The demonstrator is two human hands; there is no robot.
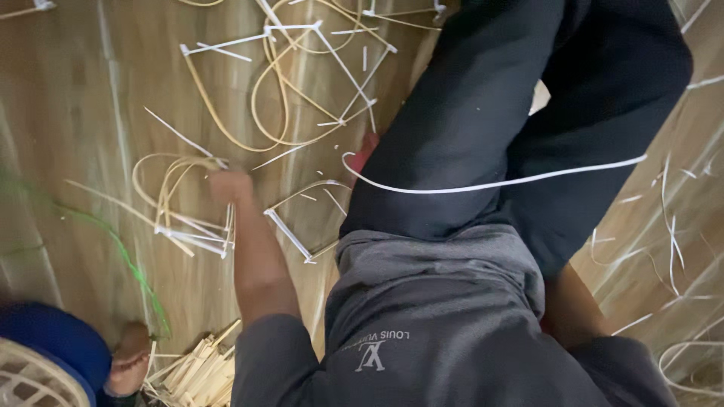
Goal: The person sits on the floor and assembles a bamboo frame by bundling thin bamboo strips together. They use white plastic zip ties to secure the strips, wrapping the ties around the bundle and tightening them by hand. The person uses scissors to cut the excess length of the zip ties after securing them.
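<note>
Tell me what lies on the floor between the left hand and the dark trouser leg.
Head view: between left hand and dark trouser leg lie a bent pale cane strip and small offcuts.

Green cord (128,260) on floor; cut cane sticks (197,371); woven basket (34,380).

You sit on a wood-grain floor (68,113) littered with work scraps. Looped pale cane strips (275,90) and thin white strips (332,56) lie spread ahead of you, a smaller bundle of bent cane (181,203) lies to their left, and a green strand (124,252) trails beside it. A heap of short split cane offcuts (197,371) lies near the lower edge, and loose white slivers (671,241) scatter the floor on the other side.
</note>
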